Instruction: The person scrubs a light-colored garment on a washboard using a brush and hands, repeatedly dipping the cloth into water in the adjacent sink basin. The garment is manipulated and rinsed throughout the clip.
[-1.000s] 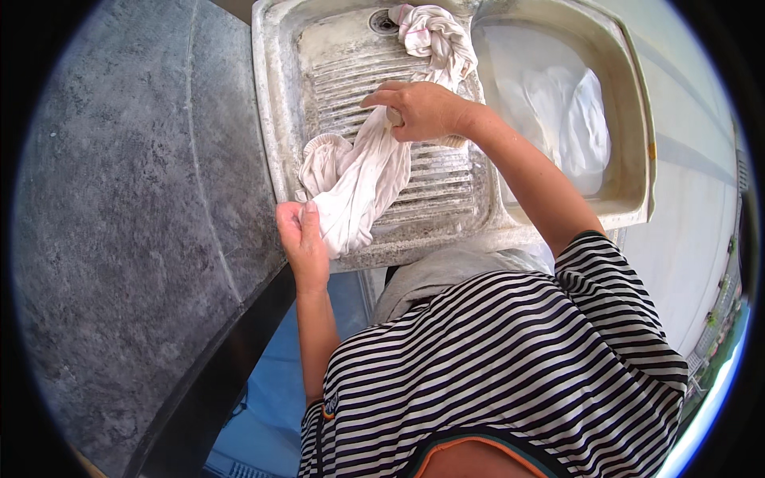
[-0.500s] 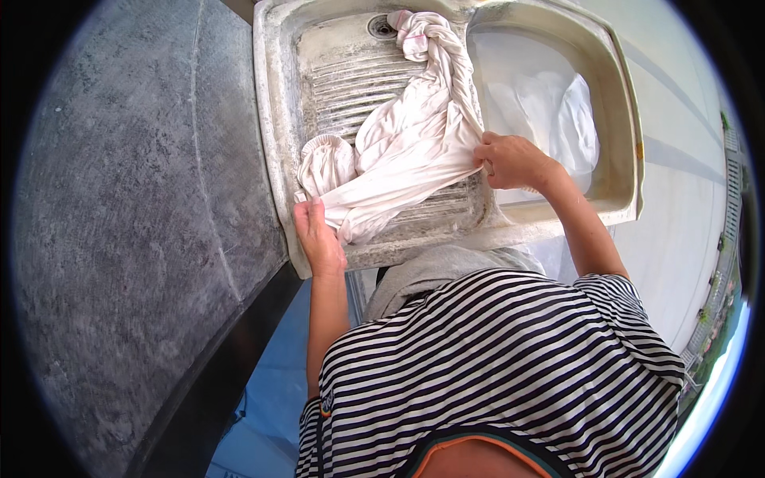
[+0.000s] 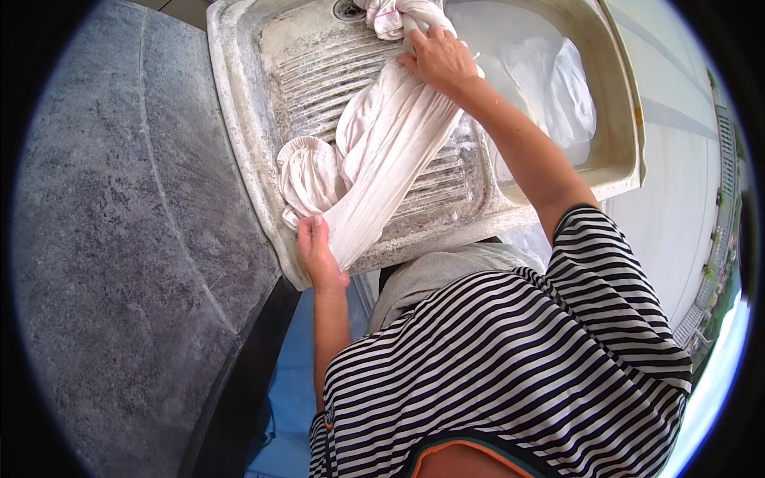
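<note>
A wet white garment (image 3: 390,135) with a gathered edge stretches across the ribbed washboard (image 3: 319,88) of a stone laundry sink. My left hand (image 3: 320,253) is closed on its near lower end, at the sink's front left rim. Further up the cloth, my right hand (image 3: 440,60) grips it near the far end, its fingers bent over the fabric. Beyond that hand the cloth is bunched and twisted, with a thin pink line on it, next to the drain (image 3: 348,9).
Right of the washboard is a basin (image 3: 617,127) of cloudy water with white cloth (image 3: 570,95) soaking in it. A dark grey stone counter (image 3: 119,207) adjoins the sink on the left. The sink's front rim (image 3: 510,213) runs close to my body.
My right hand has moved from the near right side of the garment to its far upper part. The cloth now runs lengthwise between my hands. My left hand keeps its hold.
</note>
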### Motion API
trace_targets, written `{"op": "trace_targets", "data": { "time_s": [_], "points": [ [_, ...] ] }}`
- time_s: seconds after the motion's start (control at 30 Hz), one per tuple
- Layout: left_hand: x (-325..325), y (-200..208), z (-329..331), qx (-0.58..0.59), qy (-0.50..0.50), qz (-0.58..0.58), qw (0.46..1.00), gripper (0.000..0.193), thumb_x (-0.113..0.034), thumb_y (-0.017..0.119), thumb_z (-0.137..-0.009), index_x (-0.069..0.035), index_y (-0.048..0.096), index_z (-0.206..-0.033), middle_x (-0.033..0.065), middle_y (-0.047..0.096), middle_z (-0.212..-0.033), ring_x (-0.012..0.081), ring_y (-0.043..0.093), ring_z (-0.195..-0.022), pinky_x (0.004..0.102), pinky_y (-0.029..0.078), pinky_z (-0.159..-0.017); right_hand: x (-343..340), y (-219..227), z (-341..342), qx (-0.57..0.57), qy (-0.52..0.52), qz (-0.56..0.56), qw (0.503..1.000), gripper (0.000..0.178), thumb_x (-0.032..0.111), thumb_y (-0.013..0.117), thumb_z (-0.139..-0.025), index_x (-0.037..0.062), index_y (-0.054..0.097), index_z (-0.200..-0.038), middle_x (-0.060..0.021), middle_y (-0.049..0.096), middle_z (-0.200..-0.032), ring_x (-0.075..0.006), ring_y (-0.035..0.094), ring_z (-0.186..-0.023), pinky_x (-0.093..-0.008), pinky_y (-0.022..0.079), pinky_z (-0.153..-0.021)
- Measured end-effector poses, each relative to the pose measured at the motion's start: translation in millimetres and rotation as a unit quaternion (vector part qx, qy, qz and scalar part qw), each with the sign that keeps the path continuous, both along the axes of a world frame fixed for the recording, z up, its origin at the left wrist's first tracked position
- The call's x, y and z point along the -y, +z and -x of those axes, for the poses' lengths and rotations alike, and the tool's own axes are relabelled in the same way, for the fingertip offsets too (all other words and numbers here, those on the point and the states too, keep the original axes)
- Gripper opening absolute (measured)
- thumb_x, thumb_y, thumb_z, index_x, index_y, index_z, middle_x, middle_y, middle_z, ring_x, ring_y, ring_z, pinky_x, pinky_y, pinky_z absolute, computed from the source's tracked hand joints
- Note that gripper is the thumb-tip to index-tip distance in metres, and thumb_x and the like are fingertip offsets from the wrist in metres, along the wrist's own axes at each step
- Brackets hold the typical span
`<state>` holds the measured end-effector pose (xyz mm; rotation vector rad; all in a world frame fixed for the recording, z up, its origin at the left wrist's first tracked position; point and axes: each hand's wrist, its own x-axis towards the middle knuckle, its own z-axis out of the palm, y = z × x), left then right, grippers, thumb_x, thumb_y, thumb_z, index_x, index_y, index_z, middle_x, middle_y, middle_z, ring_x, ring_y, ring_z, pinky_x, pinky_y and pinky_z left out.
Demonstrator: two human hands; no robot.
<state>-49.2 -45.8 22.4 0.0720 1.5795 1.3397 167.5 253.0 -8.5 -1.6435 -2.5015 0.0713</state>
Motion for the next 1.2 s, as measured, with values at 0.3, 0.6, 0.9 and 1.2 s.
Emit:
{"op": "trace_targets", "data": {
  "time_s": [0.3, 0.6, 0.9, 1.2],
  "points": [
    [-8, 4, 3, -0.008, 0.006, 0.019, 1.000, 0.023, -0.029, 0.056, -0.105, -0.007, 0.056, -0.101, 0.0005, 0.055, -0.094, 0.0100, 0.050, -0.090, 0.0278, 0.043, -0.081, 202, 42, 85, -0.162, 0.331, 0.047, 0.929, 0.037, 0.048, 0.067, -0.087, 0.0133, 0.057, -0.097, -0.0128, 0.055, -0.099, -0.0274, 0.059, -0.089, -0.0439, 0.052, -0.075],
    [9, 0, 14, -0.180, -0.078, -0.022, 0.980, 0.018, -0.020, 0.065, -0.100, -0.005, 0.056, -0.097, 0.0029, 0.057, -0.091, 0.0137, 0.053, -0.088, 0.0322, 0.046, -0.081, -28, 5, 17, -0.068, -0.018, 0.013, 0.997, 0.044, 0.040, 0.065, -0.093, 0.0066, 0.062, -0.122, -0.0192, 0.064, -0.117, -0.0386, 0.067, -0.103, -0.0459, 0.055, -0.088],
    [-113, 42, -24, -0.563, -0.333, -0.143, 0.743, 0.026, -0.011, 0.073, -0.087, -0.006, 0.063, -0.111, 0.0126, 0.062, -0.110, 0.0334, 0.062, -0.102, 0.0430, 0.050, -0.086, -56, 7, -11, -0.052, -0.134, 0.137, 0.980, 0.050, 0.043, 0.061, -0.089, 0.0118, 0.064, -0.128, -0.0214, 0.064, -0.123, -0.0398, 0.067, -0.106, -0.0471, 0.054, -0.092],
    [-138, -8, -39, -0.357, -0.435, -0.008, 0.827, 0.017, -0.013, 0.072, -0.091, -0.004, 0.063, -0.101, 0.0077, 0.065, -0.091, 0.0188, 0.061, -0.078, 0.0336, 0.050, -0.071, -105, 28, -16, -0.346, -0.102, 0.390, 0.847, 0.033, 0.032, 0.067, -0.085, 0.0085, 0.072, -0.109, -0.0146, 0.072, -0.095, -0.0280, 0.071, -0.092, -0.0387, 0.057, -0.082]
  ]
}}
